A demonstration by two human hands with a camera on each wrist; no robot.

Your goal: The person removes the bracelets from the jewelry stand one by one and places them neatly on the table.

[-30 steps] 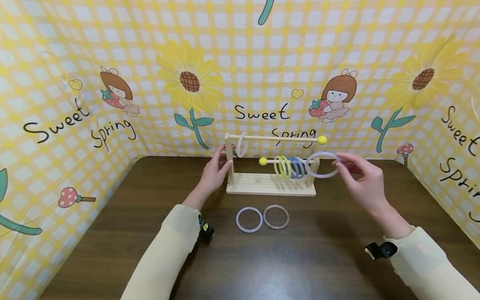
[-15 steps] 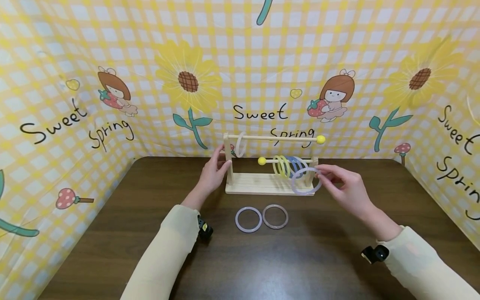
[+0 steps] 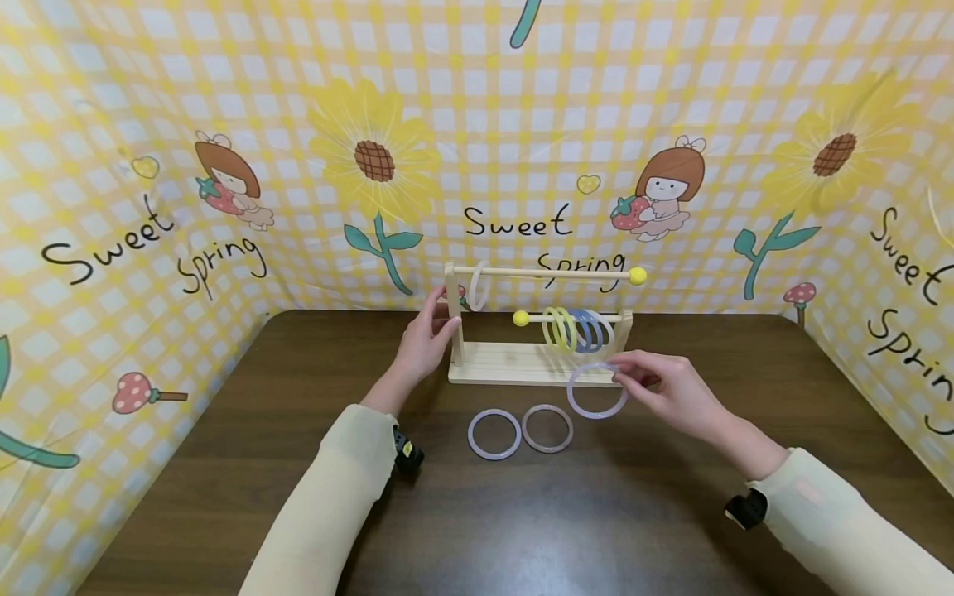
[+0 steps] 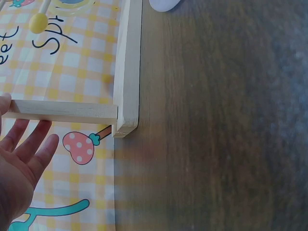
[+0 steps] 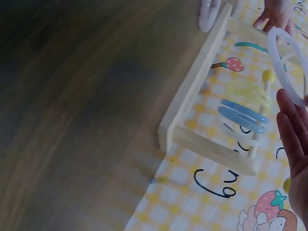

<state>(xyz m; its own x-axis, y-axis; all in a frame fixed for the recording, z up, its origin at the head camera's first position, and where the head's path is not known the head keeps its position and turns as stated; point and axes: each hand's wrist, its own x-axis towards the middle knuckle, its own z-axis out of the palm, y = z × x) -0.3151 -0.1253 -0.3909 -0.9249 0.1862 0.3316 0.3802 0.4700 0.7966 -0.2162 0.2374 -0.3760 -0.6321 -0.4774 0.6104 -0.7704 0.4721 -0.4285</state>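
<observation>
A pale purple ring (image 3: 595, 415) is pinched between the thumb and fingers of my right hand (image 3: 671, 389), in front of the wooden stand's base (image 3: 507, 364). My left hand (image 3: 421, 343) grips the stand's left post (image 4: 72, 110), thumb on one side and fingers on the other. A whitish ring (image 3: 473, 290) hangs on the upper rod (image 3: 551, 274) near that post. Yellow rings (image 3: 547, 331), blue rings (image 3: 598, 335) and a clear whitish ring hang on the lower rod (image 3: 535, 319). On the table lie a lavender ring (image 3: 471, 435) and a greyish-pink ring (image 3: 570, 430), side by side.
Yellow balls cap the rods, the upper ball (image 3: 637, 276) at the right and the lower ball (image 3: 521, 319) at the left. A checked cloth (image 3: 514, 124) rises behind and beside the brown table (image 3: 477, 530).
My right hand has brought the pale purple ring down and left, from beside the lower rod's right end to in front of the base. My left hand keeps its place on the post.
</observation>
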